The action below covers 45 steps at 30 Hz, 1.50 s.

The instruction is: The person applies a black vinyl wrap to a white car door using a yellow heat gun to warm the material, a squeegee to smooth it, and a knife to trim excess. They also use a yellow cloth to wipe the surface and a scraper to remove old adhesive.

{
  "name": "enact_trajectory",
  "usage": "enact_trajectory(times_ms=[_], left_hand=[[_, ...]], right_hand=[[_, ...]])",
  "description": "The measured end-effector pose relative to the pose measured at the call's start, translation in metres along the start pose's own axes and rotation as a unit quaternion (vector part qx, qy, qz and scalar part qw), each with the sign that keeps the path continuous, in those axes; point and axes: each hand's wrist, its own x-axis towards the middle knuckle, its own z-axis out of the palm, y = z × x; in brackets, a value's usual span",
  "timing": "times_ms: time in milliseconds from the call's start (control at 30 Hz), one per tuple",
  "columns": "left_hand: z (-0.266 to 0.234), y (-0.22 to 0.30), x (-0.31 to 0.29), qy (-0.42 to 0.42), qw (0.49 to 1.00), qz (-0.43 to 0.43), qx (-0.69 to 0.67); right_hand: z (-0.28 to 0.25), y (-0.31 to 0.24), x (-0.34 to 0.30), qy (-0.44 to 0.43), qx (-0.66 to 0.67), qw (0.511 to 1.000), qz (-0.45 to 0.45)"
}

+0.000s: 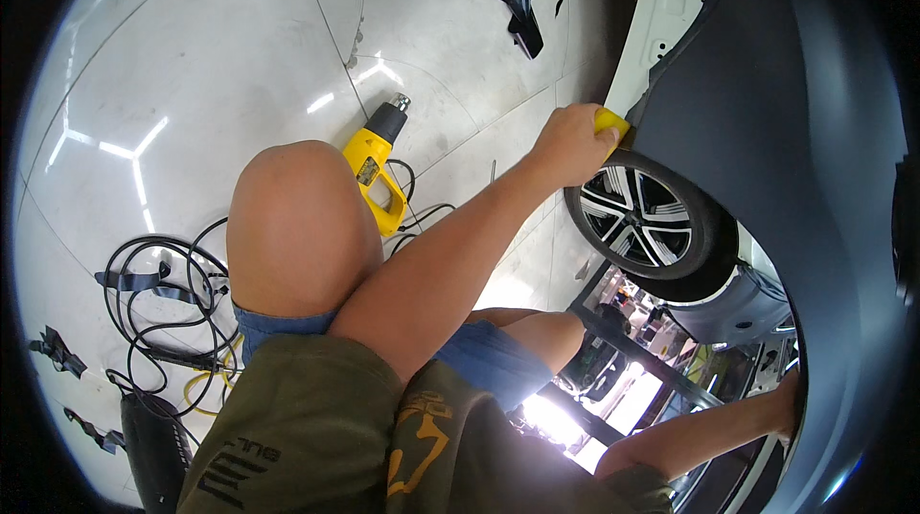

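Pale tiled floor (240, 45). Left hand (575, 143) closed on yellow pad (611, 120), at edge of grey panel (747, 83). Right hand (789, 406) at panel too; fingers hidden, grip cannot be told. Step, probably: edge work. Next likely needs even pressure.

The floor (172, 64) bears a heat gun (360, 156) and black pieces (522, 21).

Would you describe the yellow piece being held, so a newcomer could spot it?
Find the dark panel on the right, then the wheel beside it. In view above the wheel, the left hand grips the yellow piece: small and held, unlike the yellow heat gun on the floor.
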Motion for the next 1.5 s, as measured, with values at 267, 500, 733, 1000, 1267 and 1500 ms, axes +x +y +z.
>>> enact_trajectory(times_ms=[267, 500, 733, 1000, 1267, 1500], left_hand=[[0.003, 0.009, -0.033, 0.031, 0.995, -0.039, -0.084], [-0.007, 0.013, -0.008, -0.032, 0.999, -0.014, 0.032], [-0.005, 0.008, 0.001, -0.025, 0.997, -0.070, 0.002], [-0.009, 0.002, -0.006, -0.046, 0.988, -0.076, -0.130], [-0.008, 0.012, 0.008, -0.050, 0.997, -0.056, 0.034], [-0.017, 0.012, -0.005, -0.002, 0.993, -0.085, -0.081]], right_hand=[[-0.001, -0.005, -0.001, -0.001, -0.003, 1.000, 0.000], [0.002, -0.004, -0.005, -0.005, -0.015, 1.000, -0.006], [0.003, -0.006, -0.005, 0.004, -0.002, 1.000, -0.002], [0.002, -0.010, -0.007, -0.006, -0.007, 1.000, -0.007], [0.005, -0.006, -0.009, -0.004, -0.009, 1.000, -0.007], [0.004, -0.007, -0.008, 0.000, -0.009, 1.000, -0.001]])
